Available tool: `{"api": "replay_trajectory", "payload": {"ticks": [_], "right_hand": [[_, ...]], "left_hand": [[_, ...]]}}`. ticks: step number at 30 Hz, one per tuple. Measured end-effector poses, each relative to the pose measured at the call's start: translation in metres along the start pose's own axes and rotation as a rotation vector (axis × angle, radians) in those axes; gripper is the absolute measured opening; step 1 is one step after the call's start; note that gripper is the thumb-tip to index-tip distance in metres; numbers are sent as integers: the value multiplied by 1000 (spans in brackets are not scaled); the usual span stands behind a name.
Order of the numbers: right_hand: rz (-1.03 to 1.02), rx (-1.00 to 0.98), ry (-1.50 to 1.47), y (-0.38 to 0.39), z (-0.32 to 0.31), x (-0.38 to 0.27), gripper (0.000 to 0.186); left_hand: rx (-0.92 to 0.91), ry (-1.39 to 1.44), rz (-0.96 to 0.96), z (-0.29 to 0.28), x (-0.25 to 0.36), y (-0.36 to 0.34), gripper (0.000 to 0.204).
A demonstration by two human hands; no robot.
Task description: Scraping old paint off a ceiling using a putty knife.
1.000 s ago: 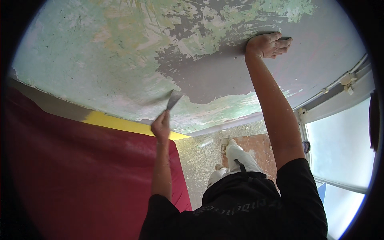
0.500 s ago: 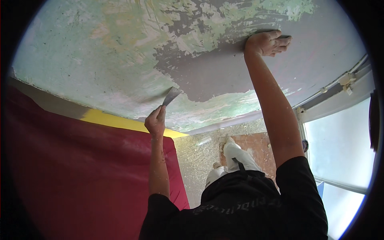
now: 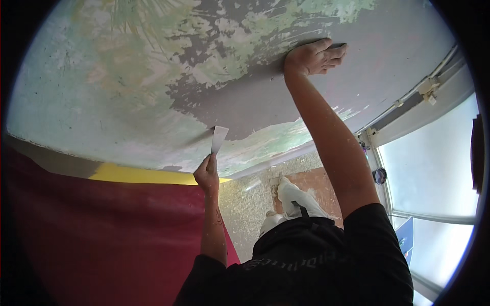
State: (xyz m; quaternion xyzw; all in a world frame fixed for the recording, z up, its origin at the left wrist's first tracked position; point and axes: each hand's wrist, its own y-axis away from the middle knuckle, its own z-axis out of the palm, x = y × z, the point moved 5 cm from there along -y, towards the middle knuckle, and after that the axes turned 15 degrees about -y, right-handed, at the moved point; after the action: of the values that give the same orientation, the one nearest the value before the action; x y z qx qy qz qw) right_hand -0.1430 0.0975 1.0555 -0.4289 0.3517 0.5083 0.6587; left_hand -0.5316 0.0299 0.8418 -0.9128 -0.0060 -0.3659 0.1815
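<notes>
Head: scraper (image 3: 219, 139) in left hand (image 3: 207, 175).

The left hand (image 3: 206, 174) was curled closed, its wrist (image 3: 211, 190) below the fingers (image 3: 205, 165) — the right hand (image 3: 312, 57) lay spread, wrist bent left of its fingertips (image 3: 341, 50).

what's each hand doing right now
Left hand: closed, holding a scraper.
Right hand: open, against the wall.

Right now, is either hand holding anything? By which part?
The left hand holds a scraper by its narrow end; nothing shows in the right hand.
</notes>
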Motion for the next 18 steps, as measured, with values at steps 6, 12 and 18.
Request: {"api": "replay_trajectory", "payload": {"ticks": [6,12,18], "right_hand": [[72,-24,13,-6,1,3,64],[55,-7,47,-4,0,6,63],[56,3,50,-5,2,4,62]], "left_hand": [[81,56,-5,-25,9,-5,24],[6,248,-111,-62,20,-4,20],[-157,355,-195,-83,48,2,21]]}}
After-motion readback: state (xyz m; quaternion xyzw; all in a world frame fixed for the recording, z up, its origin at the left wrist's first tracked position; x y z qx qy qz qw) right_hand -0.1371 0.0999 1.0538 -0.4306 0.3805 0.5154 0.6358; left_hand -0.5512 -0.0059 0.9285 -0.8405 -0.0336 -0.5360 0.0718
